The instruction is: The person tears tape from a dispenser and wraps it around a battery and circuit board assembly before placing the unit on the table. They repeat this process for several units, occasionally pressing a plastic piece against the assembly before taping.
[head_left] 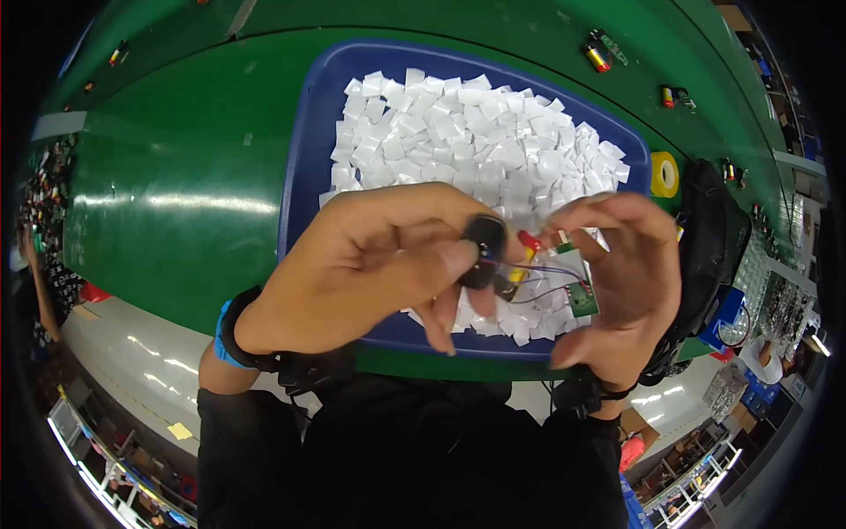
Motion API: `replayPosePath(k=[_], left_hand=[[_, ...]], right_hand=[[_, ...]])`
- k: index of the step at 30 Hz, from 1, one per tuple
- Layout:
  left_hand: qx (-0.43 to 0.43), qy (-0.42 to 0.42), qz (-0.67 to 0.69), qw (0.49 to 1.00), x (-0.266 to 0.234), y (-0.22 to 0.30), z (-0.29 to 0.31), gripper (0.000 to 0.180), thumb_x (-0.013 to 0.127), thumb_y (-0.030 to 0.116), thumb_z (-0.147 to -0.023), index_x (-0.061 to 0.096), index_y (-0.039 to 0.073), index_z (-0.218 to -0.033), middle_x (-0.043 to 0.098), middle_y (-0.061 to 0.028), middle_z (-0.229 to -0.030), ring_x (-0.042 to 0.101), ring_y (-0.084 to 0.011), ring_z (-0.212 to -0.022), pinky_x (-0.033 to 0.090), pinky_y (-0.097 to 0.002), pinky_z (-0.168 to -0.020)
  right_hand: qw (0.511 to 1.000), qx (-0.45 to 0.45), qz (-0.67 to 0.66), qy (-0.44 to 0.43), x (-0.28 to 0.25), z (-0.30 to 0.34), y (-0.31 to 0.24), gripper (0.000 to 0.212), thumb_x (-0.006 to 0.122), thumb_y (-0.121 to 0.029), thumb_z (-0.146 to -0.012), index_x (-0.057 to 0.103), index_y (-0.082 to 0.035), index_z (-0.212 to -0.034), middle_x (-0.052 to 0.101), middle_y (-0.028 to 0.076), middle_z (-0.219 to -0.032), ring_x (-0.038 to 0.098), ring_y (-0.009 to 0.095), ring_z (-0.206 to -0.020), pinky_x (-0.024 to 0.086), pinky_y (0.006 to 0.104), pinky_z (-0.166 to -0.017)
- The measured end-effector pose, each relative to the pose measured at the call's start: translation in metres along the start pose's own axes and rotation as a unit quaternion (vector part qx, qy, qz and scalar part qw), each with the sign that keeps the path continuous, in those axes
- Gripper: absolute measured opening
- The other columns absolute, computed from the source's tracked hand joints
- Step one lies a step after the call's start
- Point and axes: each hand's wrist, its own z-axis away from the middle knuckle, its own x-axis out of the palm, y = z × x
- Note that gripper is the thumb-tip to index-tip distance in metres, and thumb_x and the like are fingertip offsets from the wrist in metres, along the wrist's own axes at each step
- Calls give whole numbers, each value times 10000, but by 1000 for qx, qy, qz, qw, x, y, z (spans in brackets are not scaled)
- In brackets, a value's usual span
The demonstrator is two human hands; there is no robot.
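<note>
My left hand [379, 264] is closed, pinching a black round part [484, 251] between thumb and fingers over the tray. Thin dark wires [533, 267] run from that part to a small green circuit board [582, 298] with a white square on its face. A red and yellow battery cell [523, 264] shows behind the wires, partly hidden. Curved around the board is my right hand [630, 282], its thumb spread well away from the bent, slightly blurred fingers. The board lies before its palm, and no firm grip on it shows.
Below my hands a blue tray [296, 167] holds many white square pieces [441, 132]. A yellow tape roll [664, 175] and a black bag-like object [709, 238] sit to its right. Battery-and-board assemblies [599, 57] lie along the far side of the green table [176, 159].
</note>
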Motion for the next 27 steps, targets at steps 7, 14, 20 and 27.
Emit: replayPosePath(k=[7, 14, 20, 27], left_hand=[[-82, -71, 64, 992, -11, 12, 1, 224, 494, 101, -990, 595, -54, -1116, 638, -95, -803, 638, -131, -649, 554, -250, -535], [-110, -86, 135, 981, -10, 9, 0, 219, 506, 138, -1008, 560, -28, -1140, 591, -76, -772, 592, -114, -613, 532, -248, -514], [-9, -117, 48, 992, -6, -2, 0, 260, 543, 132, -1006, 492, -14, -1216, 600, -78, -856, 598, -105, -659, 541, -239, -564], [71, -38, -38, 996, 4, -6, -1, 305, 657, 57, -925, 551, -8, -1203, 629, -67, -931, 627, -109, -758, 571, -246, -624]], right_hand=[[984, -65, 63, -151, -17, -3, 1, 655, 928, -110, -585, 607, 6, -1143, 678, 126, -1045, 629, 231, -905, 481, 349, -795], [962, -102, 85, -238, -25, -9, 7, 397, 891, -137, -631, 688, 5, -941, 703, 104, -919, 626, 241, -890, 480, 359, -774], [973, -154, -45, -163, -13, -5, 13, 280, 852, -134, -732, 594, -27, -752, 670, 108, -765, 610, 260, -739, 507, 370, -683], [983, 25, -179, -23, 3, 12, -2, 290, 767, -57, -824, 493, -46, -919, 689, 161, -793, 654, 268, -786, 538, 423, -738]])
